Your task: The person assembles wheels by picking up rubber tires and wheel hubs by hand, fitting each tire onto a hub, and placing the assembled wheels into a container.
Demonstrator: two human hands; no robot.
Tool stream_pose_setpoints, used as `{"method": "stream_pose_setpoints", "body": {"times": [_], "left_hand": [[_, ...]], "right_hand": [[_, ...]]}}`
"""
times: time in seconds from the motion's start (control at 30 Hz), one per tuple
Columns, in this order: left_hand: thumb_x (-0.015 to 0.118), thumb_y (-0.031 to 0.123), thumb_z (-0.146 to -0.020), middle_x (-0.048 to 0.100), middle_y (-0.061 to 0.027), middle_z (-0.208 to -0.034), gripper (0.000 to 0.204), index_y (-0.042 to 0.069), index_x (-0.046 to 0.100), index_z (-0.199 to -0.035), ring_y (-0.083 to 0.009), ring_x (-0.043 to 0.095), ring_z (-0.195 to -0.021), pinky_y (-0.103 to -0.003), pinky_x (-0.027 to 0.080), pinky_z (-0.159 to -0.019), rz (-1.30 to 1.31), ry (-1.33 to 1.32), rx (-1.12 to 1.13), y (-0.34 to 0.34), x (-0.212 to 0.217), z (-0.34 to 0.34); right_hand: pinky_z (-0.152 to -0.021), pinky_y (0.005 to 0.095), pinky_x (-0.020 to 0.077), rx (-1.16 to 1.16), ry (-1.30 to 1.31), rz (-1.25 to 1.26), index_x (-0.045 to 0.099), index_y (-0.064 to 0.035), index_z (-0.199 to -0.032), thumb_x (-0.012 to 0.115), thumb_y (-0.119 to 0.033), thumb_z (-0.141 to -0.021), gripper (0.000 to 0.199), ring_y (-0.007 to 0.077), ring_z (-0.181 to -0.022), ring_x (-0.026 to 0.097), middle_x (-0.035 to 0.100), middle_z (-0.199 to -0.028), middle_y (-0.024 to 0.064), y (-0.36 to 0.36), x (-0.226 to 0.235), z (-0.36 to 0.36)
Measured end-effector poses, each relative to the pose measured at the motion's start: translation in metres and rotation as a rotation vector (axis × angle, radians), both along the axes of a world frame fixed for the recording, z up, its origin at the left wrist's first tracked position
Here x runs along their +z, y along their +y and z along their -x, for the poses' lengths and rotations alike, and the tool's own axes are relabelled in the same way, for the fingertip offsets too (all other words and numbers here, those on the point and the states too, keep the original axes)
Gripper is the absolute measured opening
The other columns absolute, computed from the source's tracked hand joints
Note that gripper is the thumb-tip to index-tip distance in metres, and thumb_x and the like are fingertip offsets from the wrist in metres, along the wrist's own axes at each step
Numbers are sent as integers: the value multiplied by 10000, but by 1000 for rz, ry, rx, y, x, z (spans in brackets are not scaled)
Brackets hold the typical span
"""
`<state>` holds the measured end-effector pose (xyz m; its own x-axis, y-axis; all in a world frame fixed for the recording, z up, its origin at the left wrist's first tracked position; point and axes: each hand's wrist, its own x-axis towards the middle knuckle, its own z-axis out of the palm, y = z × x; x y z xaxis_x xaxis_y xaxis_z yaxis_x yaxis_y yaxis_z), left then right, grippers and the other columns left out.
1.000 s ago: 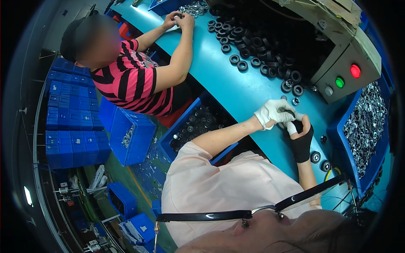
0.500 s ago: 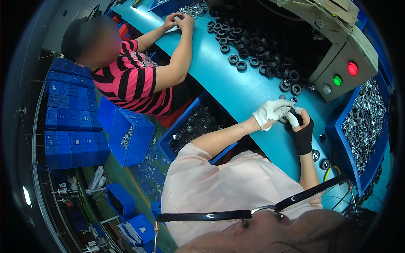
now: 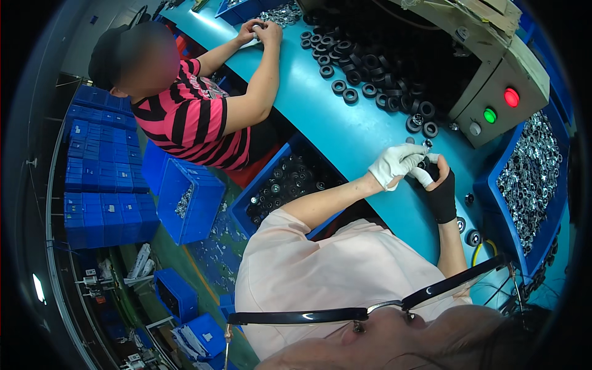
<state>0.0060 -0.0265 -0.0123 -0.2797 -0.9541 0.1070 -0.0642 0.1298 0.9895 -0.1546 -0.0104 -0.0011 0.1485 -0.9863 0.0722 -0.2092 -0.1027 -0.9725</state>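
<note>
My left hand (image 3: 393,167), in a white glove, meets my right hand (image 3: 441,185) over the near part of the blue-green workbench (image 3: 308,102). The right wears a black glove with bare and white-covered fingertips. Both hands close round a small black ring (image 3: 423,163), mostly hidden by the fingers. Just beyond the fingertips lies a small shiny metal piece (image 3: 427,143). Black rings with metal centres, such as this one (image 3: 473,237), lie beside my right wrist. A heap of black rings (image 3: 370,77) spreads across the bench ahead.
A grey machine housing (image 3: 502,92) with red and green lit buttons stands at the right. Beside it, a blue bin (image 3: 487,197) holds shiny metal parts. Another blue bin (image 3: 240,216) of dark wheels sits below the bench edge. A co-worker in a striped shirt (image 3: 185,123) works at the far left.
My hands stay together round the black ring, with a slight shift of the fingers. The whole view has shifted a little.
</note>
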Motion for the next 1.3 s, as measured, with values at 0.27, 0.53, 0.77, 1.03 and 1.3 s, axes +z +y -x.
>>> {"method": "stream_pose_setpoints", "body": {"times": [0.27, 0.53, 0.77, 1.03, 1.3], "left_hand": [[550, 57, -911, 676, -143, -948, 216, -34, 616, -1096, -163, 644, -878, -249, 503, -767, -121, 61, 6, 10, 11, 2], [553, 101, -925, 668, -133, -953, 244, -41, 599, -1118, -159, 648, -831, -257, 520, -734, 67, 95, 13, 8, -8, 1], [499, 174, -964, 658, -106, -952, 300, -45, 579, -1152, -149, 641, -806, -240, 532, -702, -233, 203, -53, 15, 7, 2], [522, 130, -945, 651, -93, -921, 268, -51, 585, -1132, -131, 627, -786, -235, 526, -689, -244, 187, -29, -1, 6, 2], [684, 115, -819, 652, -98, -838, 291, -51, 569, -1029, -124, 608, -720, -236, 491, -604, -358, 215, -18, -6, 7, 10]], "right_hand": [[-599, 269, 453, -60, 77, -10, 575, 10, -863, 704, -91, -766, 190, 111, -633, 563, 636, -721, 64, 5, 4, -4], [-614, 267, 456, -3, 71, 133, 585, 5, -895, 685, -105, -789, 183, 112, -644, 566, 625, -724, 55, 4, -5, -2], [-611, 255, 453, -36, 51, 34, 603, 0, -932, 648, -118, -821, 168, 106, -643, 563, 621, -724, 45, 4, -5, -1], [-615, 252, 464, -31, 9, 50, 582, 2, -1009, 625, -103, -835, 207, 99, -664, 571, 631, -808, 49, 1, -2, -3], [-726, 275, 481, -49, 61, 144, 562, 8, -1066, 602, -38, -812, 262, 148, -778, 601, 637, -866, 67, 5, -5, -2]]}}
